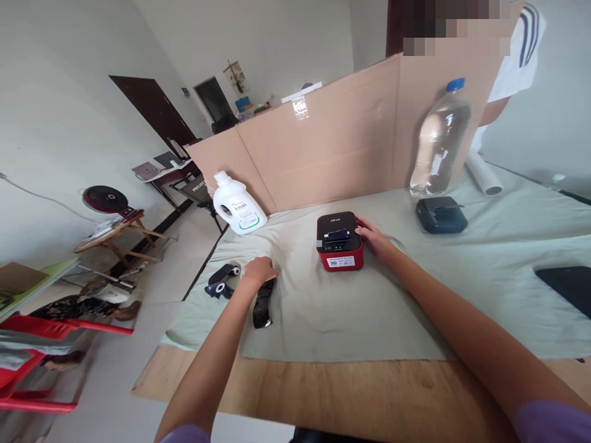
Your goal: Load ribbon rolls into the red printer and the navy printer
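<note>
My right hand (373, 239) is against the right side of a red and black box-shaped device (340, 251), thumb near its top edge, other fingers partly hidden behind it. The device stands upright on the cloth, with a white label on its front and a small dark piece (337, 235) on its top. To the left, my left hand (261, 271) is closed over the upper end of a glossy black strip (263, 307); its fingertips are mostly hidden. Beside that hand lie two dark pieces with white rings, a farther one (223, 272) and a nearer one (218, 290).
A pale green cloth (314, 320) covers the wooden table (332, 381). Behind stands a cardboard panel (323, 147), with a white jug (240, 209) at left. On the right are a water bottle (438, 144), dark case (442, 215), white tube (484, 175) and flat black object (566, 284). Another person's sleeve (517, 55) shows behind.
</note>
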`<state>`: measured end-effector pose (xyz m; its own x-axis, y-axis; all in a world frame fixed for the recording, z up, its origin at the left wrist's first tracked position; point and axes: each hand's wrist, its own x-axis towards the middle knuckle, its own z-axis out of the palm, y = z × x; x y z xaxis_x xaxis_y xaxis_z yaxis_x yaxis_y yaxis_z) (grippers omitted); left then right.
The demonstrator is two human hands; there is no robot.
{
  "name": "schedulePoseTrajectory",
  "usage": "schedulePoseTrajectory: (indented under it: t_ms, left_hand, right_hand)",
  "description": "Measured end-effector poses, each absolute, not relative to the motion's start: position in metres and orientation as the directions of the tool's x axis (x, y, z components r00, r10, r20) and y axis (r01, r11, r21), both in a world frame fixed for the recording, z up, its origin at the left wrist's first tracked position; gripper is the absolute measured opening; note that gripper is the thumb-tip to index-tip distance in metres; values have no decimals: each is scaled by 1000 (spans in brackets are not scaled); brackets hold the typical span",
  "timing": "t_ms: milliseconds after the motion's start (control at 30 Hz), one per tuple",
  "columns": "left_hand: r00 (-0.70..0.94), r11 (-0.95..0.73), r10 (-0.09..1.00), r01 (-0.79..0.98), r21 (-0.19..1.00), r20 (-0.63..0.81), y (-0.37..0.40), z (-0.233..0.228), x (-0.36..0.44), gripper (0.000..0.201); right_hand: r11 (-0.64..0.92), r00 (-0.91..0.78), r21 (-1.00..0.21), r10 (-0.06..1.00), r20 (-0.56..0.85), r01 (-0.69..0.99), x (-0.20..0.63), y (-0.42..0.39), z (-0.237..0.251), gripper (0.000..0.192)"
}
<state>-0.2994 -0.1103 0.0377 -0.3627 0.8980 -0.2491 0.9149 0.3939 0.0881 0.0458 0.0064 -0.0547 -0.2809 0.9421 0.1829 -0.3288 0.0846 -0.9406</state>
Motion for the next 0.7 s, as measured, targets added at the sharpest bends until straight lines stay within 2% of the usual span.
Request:
schedulePoseTrajectory:
  t_ms: [167,300,367,467,700]
  left_hand:
    - [-397,479,874,804,353,-282,-124,41,-343,33]
    - [-404,493,870,724,483,-282,-135,39,-362,45]
    - [-375,440,898,745,501,-230,-138,33,-364,46]
    - [-337,362,931,808,465,-139,-142,23,-363,43]
    - [-402,404,911,815,415,-96,-155,4,-369,53]
  right_hand:
    - [91,-276,-944,943,184,-318,45,6,-54,58]
    - [96,-279,-941,941,192,-323,46,5,-53,56]
    - [96,-275,-944,943,188,-317,46,4,-53,56]
    - [93,-269,-947,946,180,-308,46,4,-53,56]
    - [81,-270,-946,947,171,-315,45,5,-53,57]
